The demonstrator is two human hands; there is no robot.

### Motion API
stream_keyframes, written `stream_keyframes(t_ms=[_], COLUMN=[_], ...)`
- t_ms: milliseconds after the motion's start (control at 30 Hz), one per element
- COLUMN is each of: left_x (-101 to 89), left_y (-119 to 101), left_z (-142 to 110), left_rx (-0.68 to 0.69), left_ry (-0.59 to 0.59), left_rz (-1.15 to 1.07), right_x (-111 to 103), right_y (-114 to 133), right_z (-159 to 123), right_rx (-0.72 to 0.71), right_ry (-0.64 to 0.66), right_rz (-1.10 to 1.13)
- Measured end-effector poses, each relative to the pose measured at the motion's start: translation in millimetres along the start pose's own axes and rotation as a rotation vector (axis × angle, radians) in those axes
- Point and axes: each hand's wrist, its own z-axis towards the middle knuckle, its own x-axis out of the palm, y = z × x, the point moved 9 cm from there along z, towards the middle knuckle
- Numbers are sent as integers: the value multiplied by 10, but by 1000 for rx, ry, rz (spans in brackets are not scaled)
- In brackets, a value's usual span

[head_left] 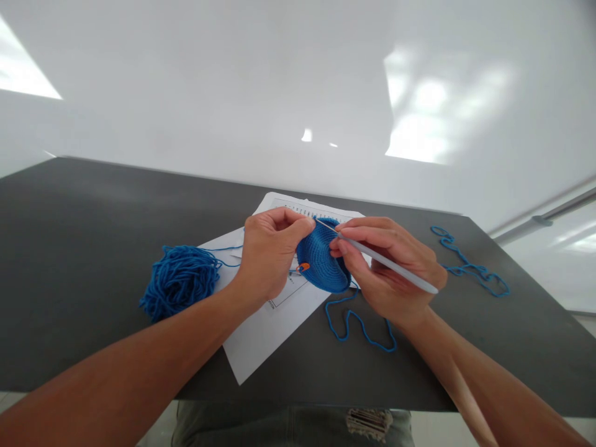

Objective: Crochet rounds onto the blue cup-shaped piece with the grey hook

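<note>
My left hand (270, 248) pinches the upper left edge of a round blue crochet piece (321, 261) between thumb and fingers. An orange stitch marker (303, 267) hangs at the piece's left edge. In my right hand (391, 261) is a crochet hook with a grey handle (391, 264), held like a pen. Its thin metal tip points left to the top edge of the piece, close to my left thumb. Yarn strands run from behind my left hand to a blue yarn ball (181, 280) on the left. Stitch detail at the hook tip is too small to make out.
Printed paper sheets (261, 335) lie on the dark table (93, 217) under my hands. A loose blue yarn tail (347, 323) curls below the piece, and more loose yarn (470, 267) lies at the right. Behind the table stands a shiny white wall (209, 93).
</note>
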Motion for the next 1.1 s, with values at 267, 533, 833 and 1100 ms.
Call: stream_keyframes(t_ms=[267,533,833,1100], left_x=[6,13,28,12], left_y=[-18,-30,-64,-110], left_z=[6,1,9,-16], left_rx=[27,46,121,189], left_ry=[5,17,53,51], left_rz=[2,19,32,125], right_x=[1,7,1,6], right_y=[52,64,64,60], right_z=[15,33,37,35], right_rx=[-35,-50,-38,-45], right_ry=[4,5,2,5], right_rz=[-29,-53,-41,-34])
